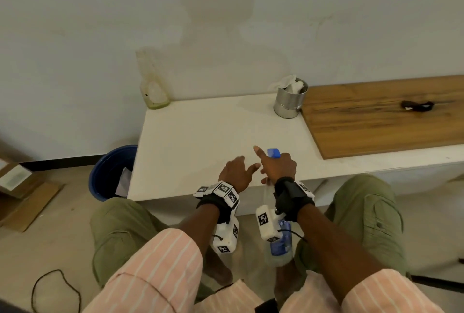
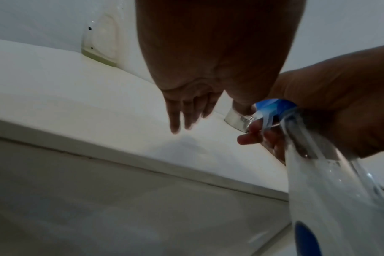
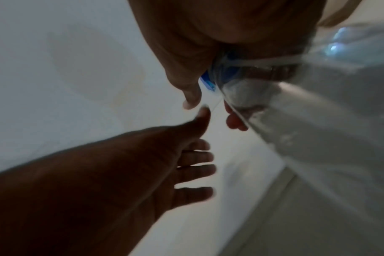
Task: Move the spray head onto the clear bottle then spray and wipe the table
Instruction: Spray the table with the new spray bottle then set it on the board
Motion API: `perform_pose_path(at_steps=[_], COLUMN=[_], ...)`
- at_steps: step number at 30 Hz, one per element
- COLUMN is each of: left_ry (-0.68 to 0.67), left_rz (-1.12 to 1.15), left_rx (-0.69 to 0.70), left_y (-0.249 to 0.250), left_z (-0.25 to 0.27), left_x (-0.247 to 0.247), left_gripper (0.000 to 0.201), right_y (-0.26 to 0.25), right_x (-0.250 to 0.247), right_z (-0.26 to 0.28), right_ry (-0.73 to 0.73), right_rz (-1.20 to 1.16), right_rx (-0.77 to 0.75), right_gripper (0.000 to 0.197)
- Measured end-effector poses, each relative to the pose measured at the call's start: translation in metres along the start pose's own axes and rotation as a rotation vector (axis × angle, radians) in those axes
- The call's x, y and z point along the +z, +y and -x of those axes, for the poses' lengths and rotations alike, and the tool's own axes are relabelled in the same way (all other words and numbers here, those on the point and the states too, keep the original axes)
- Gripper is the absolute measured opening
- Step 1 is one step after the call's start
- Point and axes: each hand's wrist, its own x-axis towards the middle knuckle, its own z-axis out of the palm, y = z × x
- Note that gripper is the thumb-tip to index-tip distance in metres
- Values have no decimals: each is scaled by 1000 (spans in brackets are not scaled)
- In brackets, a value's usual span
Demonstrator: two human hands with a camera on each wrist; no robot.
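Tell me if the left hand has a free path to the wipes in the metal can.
Probably yes: the left hand is open and holds nothing, and bare white table lies between it and the metal can of wipes.

In the head view the right hand (image 1: 277, 167) covers most of the blue spray head (image 1: 273, 153), and the wrist strap hides the middle of the clear bottle (image 1: 270, 190). In the right wrist view that bottle is a blur running off the right edge. The left wrist view's lower right corner cuts off the bottle's base.
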Motion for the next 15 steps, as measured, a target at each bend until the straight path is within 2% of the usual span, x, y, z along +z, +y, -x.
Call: perform_pose_path(at_steps=[2,5,6,8,10,11,13,15], left_ry=[-19,-23,-25,-28,-13,2,27,61], left_rz=[86,202,193,99,-24,-71,-120,-92], left_rx=[88,153,180,259,331,359,400,367], left_y=[12,32,37,46,53,59,73,85], left_z=[0,-1,-2,-7,-15,-21,-30,-39], left_x=[1,2,3,6,6,5,2,1], left_gripper=[73,90,89,69,36,27,28,36], right_y=[-11,-39,-49,-69,-88,-95,-103,-103], right_x=[-10,-29,-37,-51,-64,-69,-73,-76], right_z=[-7,-25,-32,-41,-45,-49,-56,-63], right_ry=[57,177,207,228,232,221,167,127], right_rz=[-64,-126,-162,-215,-231,-242,-250,-126], right_rx=[-53,-135,-167,-233,-308,-343,-399,-411], right_gripper=[62,63,65,65,63,61,57,54])
